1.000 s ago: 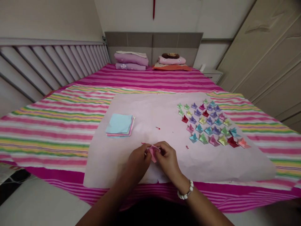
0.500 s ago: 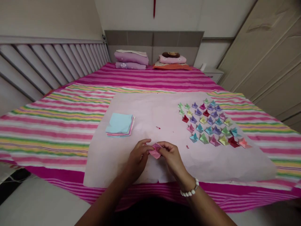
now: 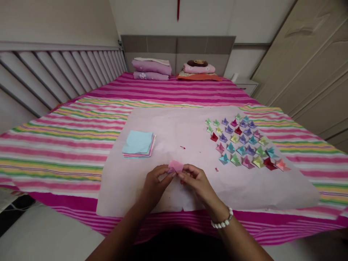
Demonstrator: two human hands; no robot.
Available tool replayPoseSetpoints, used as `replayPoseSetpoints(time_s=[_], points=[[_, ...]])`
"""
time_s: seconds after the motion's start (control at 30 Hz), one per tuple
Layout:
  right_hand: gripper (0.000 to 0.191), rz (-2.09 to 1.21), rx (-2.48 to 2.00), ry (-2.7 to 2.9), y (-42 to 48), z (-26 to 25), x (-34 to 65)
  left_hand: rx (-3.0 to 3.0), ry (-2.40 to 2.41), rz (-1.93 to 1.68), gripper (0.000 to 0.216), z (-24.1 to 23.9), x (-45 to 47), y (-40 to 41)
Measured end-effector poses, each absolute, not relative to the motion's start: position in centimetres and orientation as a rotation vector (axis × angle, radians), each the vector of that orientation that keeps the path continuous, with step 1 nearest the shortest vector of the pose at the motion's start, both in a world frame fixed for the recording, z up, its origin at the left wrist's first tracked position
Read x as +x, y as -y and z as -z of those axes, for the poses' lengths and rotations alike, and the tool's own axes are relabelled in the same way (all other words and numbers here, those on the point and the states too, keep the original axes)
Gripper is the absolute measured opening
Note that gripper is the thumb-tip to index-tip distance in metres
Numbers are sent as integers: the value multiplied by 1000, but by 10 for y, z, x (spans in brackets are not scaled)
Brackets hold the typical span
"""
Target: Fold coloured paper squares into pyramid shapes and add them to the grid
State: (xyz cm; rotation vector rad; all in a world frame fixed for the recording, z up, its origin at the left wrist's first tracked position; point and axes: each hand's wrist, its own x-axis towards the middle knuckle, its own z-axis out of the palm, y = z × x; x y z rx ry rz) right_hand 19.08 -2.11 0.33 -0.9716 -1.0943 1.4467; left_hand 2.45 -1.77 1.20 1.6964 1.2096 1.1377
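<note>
A pink folded paper (image 3: 176,166) is pinched between both hands just above the large pale sheet (image 3: 174,127). My left hand (image 3: 156,183) grips its left side between thumb and fingers. From the right, my right hand (image 3: 197,181) closes on the opposite side, a white beaded bracelet on its wrist. The fingers cover the paper's lower edges. To the left lies a stack of square coloured papers (image 3: 138,143), light blue on top. Several small folded paper boats (image 3: 241,150) in many colours stand in rows at the right.
Small red scraps (image 3: 216,169) and a tiny dark-red bit (image 3: 183,147) lie on the sheet. A striped bedspread (image 3: 62,141) surrounds it. Folded bedding (image 3: 151,69) is piled by the headboard (image 3: 176,45). A slatted rail (image 3: 59,69) runs along the left.
The pink paper has been turned and raised slightly away from me, moving a little left. Both hands have shifted their grip, and my left fingers have closed in on it.
</note>
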Motion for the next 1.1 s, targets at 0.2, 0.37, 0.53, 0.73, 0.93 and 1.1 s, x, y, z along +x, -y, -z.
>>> replayPoseSetpoints(time_s=[0.2,0.37,0.53,0.73,0.93,1.1], points=[[29,-1450,-1020,1077,21,-2,186,1431,-1106,-1103,16,-23,27,17],[29,-1431,-1045,1028,24,0,182,1162,-1028,-1133,23,-23,32,16],[25,-1424,-1033,959,27,4,178,1201,-1039,-1130,20,-24,36,21],[36,-1314,-968,963,25,-1,183,1306,-1085,-1040,18,-26,28,20],[20,-1361,-1003,1075,26,-4,189,1269,-1093,-985,23,-30,21,19],[9,-1436,-944,1004,27,-5,188,1232,-1021,-978,18,-29,17,19]])
